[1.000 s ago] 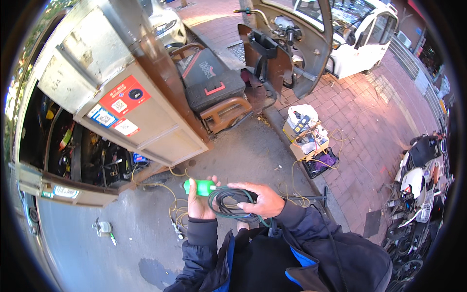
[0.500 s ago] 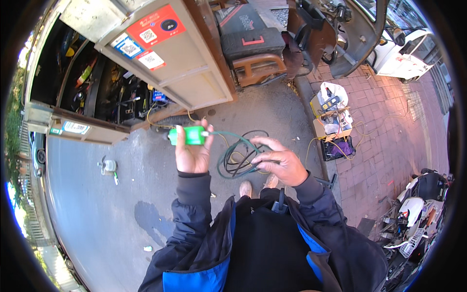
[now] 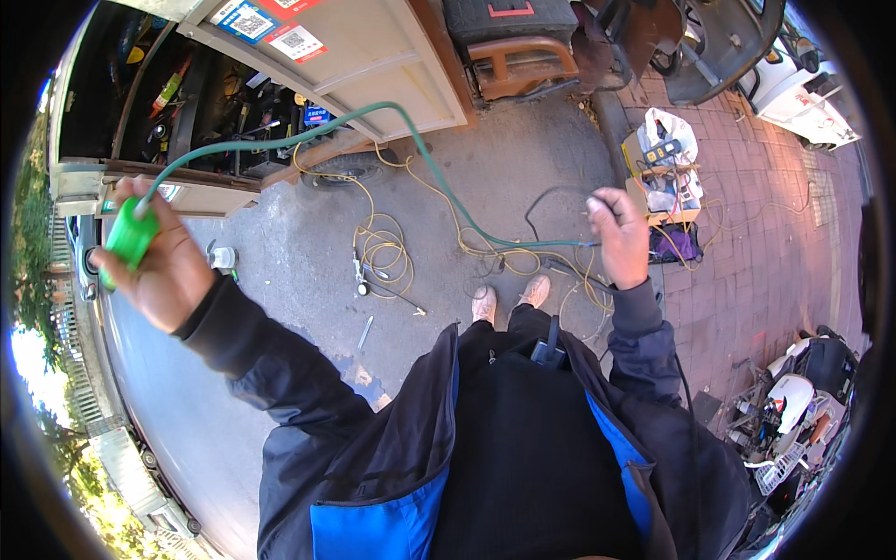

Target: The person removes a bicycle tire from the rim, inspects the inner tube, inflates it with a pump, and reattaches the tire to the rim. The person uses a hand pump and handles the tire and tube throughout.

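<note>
Far out to the left, my left hand [image 3: 173, 271] is wrapped round a bright green block-shaped device [image 3: 132, 235], whose kind I cannot make out. A green cable [image 3: 408, 121] leaves its upper end, arches over the ground and sags across to the right. At the other side, my right hand [image 3: 620, 238] pinches that cable between thumb and fingers. A darker loop of cord [image 3: 551, 191] hangs beside the right hand. Beneath the cable, a coiled yellow hose [image 3: 385, 257] lies on the ground, near an inflator gauge [image 3: 363, 287].
A cabinet door panel [image 3: 397, 70] stands ahead, beside dark shelves of tools [image 3: 187, 103]. To the right, a box [image 3: 644, 173] with a white plastic bag rests by the brick paving [image 3: 765, 224]. Parked scooters [image 3: 793, 411] crowd the lower right. My shoes [image 3: 484, 304] are amid the hoses.
My left hand has swung out to the left with the green device, and my right hand has moved right. The bunched coils of cable have opened into one long stretch between them.
</note>
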The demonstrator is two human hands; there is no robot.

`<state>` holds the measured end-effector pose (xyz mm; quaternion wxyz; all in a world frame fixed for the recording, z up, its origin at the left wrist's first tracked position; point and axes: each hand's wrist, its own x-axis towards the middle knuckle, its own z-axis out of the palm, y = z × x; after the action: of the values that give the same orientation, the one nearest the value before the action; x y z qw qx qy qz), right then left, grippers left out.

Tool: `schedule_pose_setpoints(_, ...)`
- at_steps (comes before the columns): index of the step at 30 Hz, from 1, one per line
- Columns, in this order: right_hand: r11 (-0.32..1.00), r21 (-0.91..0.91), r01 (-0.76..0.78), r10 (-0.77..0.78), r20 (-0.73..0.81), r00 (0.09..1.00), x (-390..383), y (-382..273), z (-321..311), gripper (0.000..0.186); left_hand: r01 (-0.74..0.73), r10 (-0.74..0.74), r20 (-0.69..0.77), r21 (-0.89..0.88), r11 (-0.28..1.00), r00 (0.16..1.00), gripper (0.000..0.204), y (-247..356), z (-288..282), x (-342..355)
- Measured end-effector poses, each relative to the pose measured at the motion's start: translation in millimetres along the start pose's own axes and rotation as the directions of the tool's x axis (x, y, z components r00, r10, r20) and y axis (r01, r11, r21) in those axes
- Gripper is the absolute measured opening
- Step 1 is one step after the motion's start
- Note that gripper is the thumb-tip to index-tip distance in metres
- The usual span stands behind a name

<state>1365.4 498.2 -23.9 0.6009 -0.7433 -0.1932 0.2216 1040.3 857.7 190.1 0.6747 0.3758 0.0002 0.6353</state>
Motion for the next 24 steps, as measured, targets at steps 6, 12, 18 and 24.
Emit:
schedule_pose_setpoints(6,0.649,0.745,-0.152,0.055,0.153,0.987,8,-36,-3,0.03,0.212,-0.233,0.221,0.117,0.97,0.947,0.034,10,6,-27)
schedule_pose_setpoints(12,0.529,0.834,-0.157,-0.142,0.27,0.952,-15,-57,82,0.015,0.819,-0.861,0.006,0.305,0.486,0.508,0.057,-114,33,-167)
schedule_pose_setpoints(18,0.651,0.71,-0.27,-0.083,0.42,0.904,-10,-52,95,0.006,0.779,-0.958,-0.028,0.589,0.215,0.285,0.041,-149,59,-209)
schedule_pose_setpoints(24,0.057,0.914,-0.402,0.074,0.398,0.914,46,-13,37,0.018,0.822,-0.908,0.065,0.4,0.404,0.415,0.042,-107,37,-187)
